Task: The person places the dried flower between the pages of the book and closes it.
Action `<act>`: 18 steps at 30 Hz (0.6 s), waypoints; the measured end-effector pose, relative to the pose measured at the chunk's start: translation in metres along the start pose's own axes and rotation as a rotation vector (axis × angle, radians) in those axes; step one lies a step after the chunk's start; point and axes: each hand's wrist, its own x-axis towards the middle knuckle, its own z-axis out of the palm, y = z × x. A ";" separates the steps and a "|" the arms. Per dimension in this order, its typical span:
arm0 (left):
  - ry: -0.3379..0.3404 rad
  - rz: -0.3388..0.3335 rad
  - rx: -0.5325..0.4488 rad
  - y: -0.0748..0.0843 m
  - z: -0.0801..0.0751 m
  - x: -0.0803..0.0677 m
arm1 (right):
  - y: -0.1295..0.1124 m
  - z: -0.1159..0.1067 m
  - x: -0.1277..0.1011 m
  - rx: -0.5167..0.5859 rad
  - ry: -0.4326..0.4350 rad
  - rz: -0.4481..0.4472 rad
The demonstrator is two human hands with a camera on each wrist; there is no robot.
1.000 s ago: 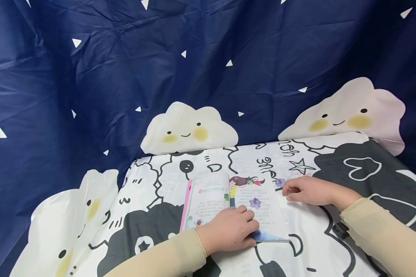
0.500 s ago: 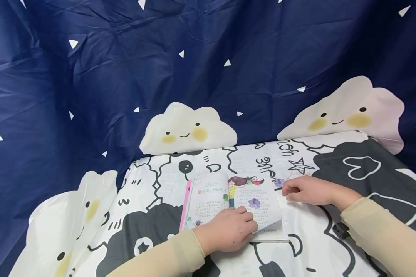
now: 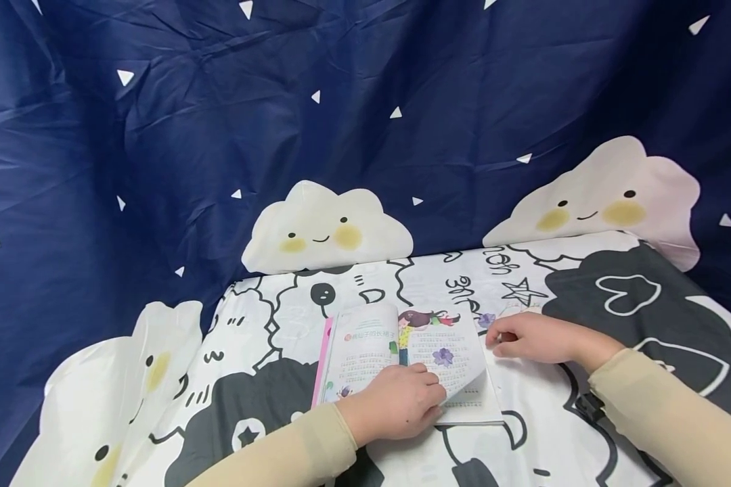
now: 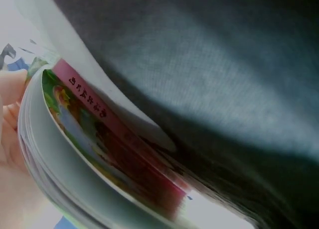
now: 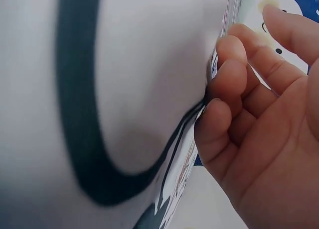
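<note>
Two hands are showing, one left hand (image 3: 396,404) and one right hand (image 3: 539,336), and two beige sleeves (image 3: 292,443) are covering the forearms. One book (image 3: 429,341) is lying spread; one page corner (image 3: 470,387) is curling up, and one long-haired figure (image 3: 407,323) is decorating the print. In the left wrist view, one pink strip (image 4: 117,124) is running along the cover. One black-and-white bedspread (image 3: 426,281) is displaying two stars (image 3: 524,291). One navy curtain (image 3: 341,54) is hanging behind, bearing fourteen white triangles (image 3: 396,113) and three clouds (image 3: 317,248), which are showing six eyes and six yellow cheeks.
</note>
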 end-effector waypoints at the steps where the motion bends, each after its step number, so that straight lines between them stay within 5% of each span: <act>1: 0.004 -0.001 -0.003 0.000 0.000 -0.001 | -0.001 0.001 0.001 0.013 -0.005 -0.006; 10: 0.020 0.014 -0.090 -0.003 -0.002 -0.004 | -0.012 0.005 0.007 0.107 -0.042 -0.079; 18: -0.012 -0.163 -0.390 -0.010 -0.012 0.003 | -0.015 0.008 0.008 0.206 -0.089 -0.094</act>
